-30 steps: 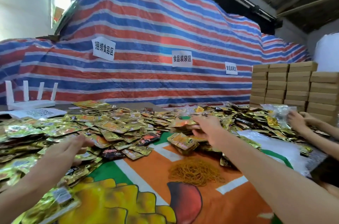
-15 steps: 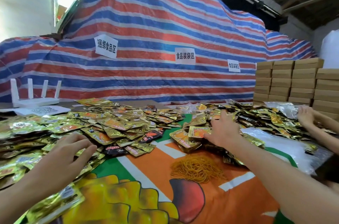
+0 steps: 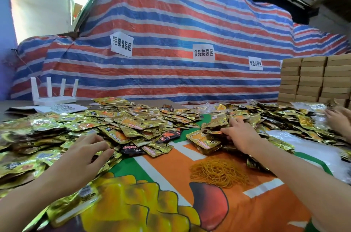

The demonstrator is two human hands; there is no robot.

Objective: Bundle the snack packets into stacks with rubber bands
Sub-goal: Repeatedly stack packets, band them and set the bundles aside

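Snack packets (image 3: 133, 127): gold foil, orange and black prints, heaped loose across printed tablecloth (image 3: 171, 184). Left hand (image 3: 81, 157) flat on heap, fingers spread. Right hand (image 3: 240, 135) among packets; grip indeterminate. Orange-tan rubber bands (image 3: 218, 172) piled just beside it.

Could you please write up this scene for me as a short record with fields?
Setting: printed orange cloth on the table, striped tarp behind
Packets: gold snack packets heaped loose across the cloth
Bands: rubber bands in a loose pile, untouched
Left: left hand open over the left heap
Right: right hand on a small stack, grip unclear
Other: another person's hands far right; cardboard boxes; white router
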